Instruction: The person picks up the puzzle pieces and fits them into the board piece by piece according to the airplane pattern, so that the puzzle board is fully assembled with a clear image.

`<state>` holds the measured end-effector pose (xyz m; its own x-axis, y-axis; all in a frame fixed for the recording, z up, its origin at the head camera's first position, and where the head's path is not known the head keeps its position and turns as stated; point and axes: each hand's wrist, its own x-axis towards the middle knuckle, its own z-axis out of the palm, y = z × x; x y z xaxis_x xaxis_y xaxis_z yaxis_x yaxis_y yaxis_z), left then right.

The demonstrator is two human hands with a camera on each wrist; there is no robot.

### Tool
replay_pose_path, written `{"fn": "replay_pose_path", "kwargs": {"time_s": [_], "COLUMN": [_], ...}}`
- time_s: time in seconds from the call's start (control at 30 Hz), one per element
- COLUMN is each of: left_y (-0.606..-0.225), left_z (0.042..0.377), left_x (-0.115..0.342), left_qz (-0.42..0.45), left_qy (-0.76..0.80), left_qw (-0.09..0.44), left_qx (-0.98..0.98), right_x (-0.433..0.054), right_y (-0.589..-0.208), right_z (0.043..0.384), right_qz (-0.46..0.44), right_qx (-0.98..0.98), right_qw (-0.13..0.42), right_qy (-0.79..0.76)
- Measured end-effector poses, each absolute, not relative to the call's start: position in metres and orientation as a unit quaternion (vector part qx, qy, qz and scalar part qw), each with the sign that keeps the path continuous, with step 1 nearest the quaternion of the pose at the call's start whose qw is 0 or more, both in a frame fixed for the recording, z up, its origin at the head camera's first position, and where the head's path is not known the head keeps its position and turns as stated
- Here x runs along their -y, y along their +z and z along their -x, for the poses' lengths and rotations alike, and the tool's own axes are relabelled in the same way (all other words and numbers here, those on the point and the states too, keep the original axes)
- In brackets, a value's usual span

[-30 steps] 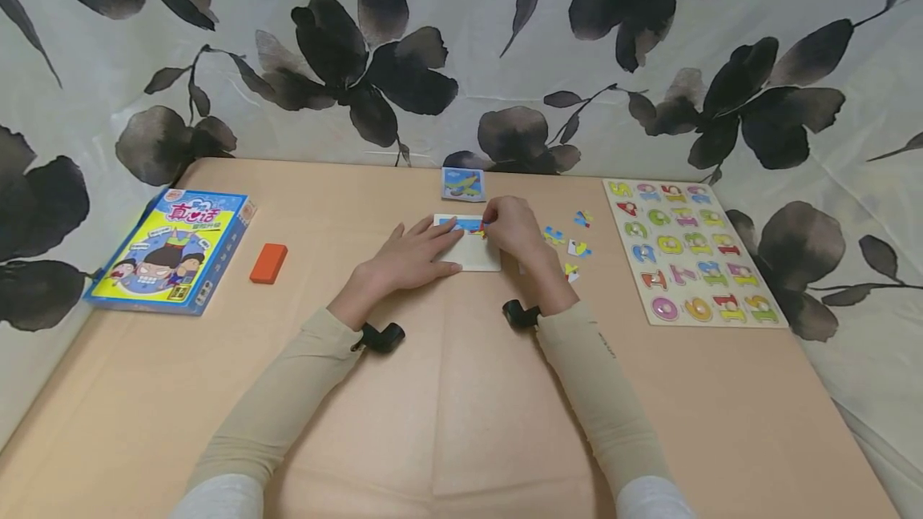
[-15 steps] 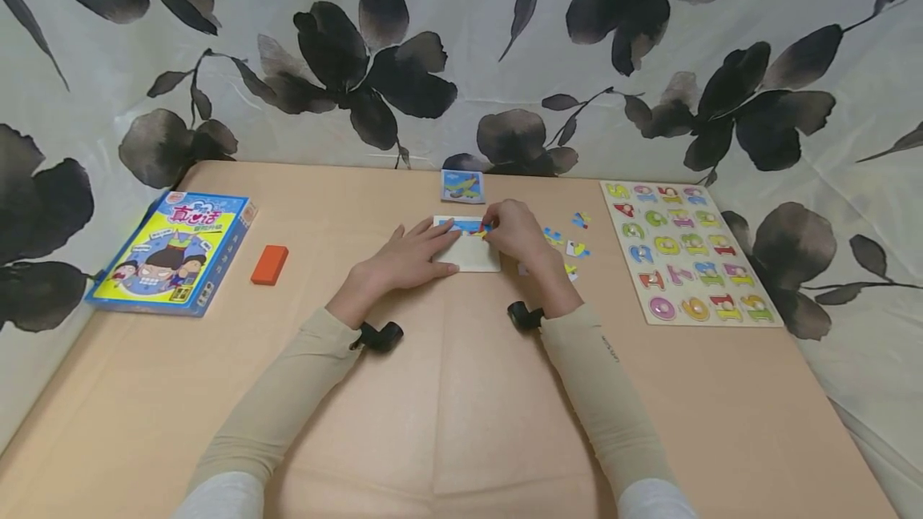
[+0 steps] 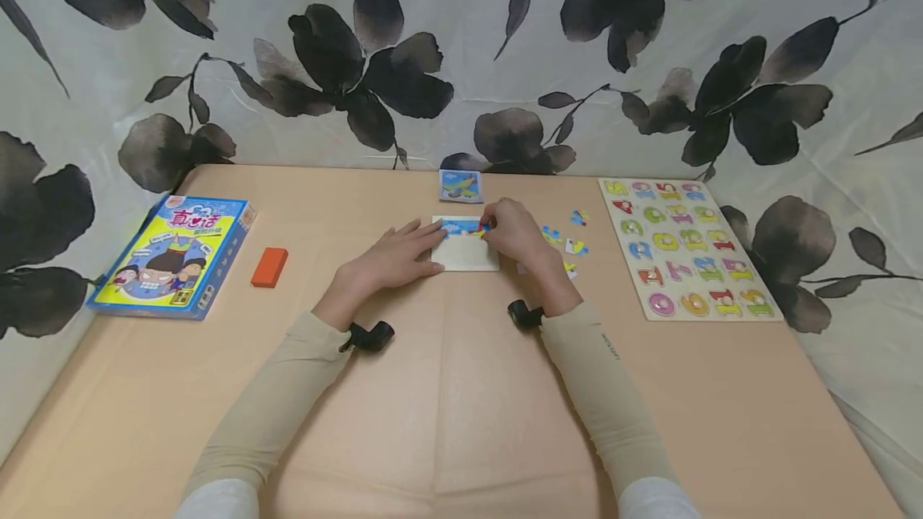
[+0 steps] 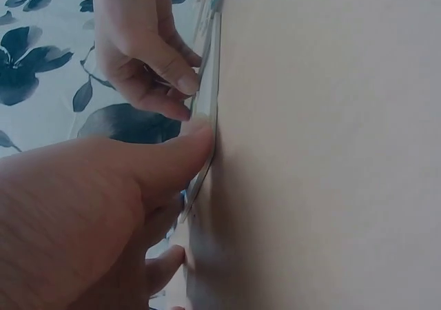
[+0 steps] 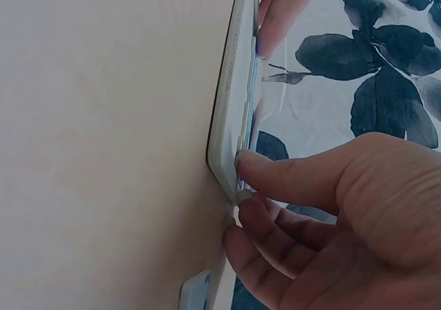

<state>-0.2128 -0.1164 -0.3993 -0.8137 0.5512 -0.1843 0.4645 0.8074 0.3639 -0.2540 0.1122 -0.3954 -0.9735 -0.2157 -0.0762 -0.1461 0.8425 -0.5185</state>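
A small white puzzle board [image 3: 470, 258] lies on the table, with joined blue picture pieces [image 3: 458, 225] along its far part. My left hand [image 3: 392, 259] rests on the board's left edge, fingers stretched out. In the left wrist view, the left thumb [image 4: 186, 145] touches the board's near edge. At the board's right end, my right hand [image 3: 517, 237] pinches a small puzzle piece [image 3: 484, 227] between thumb and fingertips. Most of that piece is hidden by the fingers. Several loose puzzle pieces [image 3: 575, 247] lie to the right of the right hand.
A small picture card or box [image 3: 461, 186] stands behind the board. To the left are an orange block [image 3: 270, 267] and a blue-yellow game box [image 3: 171, 257]. A board of colourful number and letter shapes [image 3: 687, 251] lies on the right. A floral cloth [image 3: 317, 134] hangs behind the table.
My left hand has slid a little left, uncovering more of the board's left side. The right hand stays at the board's right end, still pinching the piece.
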Motion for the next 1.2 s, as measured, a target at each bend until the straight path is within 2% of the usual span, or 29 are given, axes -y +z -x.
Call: {"fn": "replay_pose_path", "kwargs": {"time_s": [0.53,0.87,1.2], "left_y": [-0.404,-0.405,-0.401], "left_z": [0.213,0.212,0.209], "left_x": [0.118,0.117,0.118], "left_qz": [-0.272,-0.279,-0.282], "left_qy": [0.14,0.118,0.122], "left_qw": [0.13,0.128,0.124], "left_qx": [-0.943,-0.944,-0.944], "right_x": [-0.128,-0.145,-0.17], "right_y": [-0.392,-0.385,-0.379], "right_z": [0.255,0.246,0.236], "right_qz": [0.144,0.154,0.167], "right_qx": [-0.948,-0.923,-0.932], "right_qw": [0.103,0.128,0.113], "right_qy": [-0.265,-0.328,-0.303]}}
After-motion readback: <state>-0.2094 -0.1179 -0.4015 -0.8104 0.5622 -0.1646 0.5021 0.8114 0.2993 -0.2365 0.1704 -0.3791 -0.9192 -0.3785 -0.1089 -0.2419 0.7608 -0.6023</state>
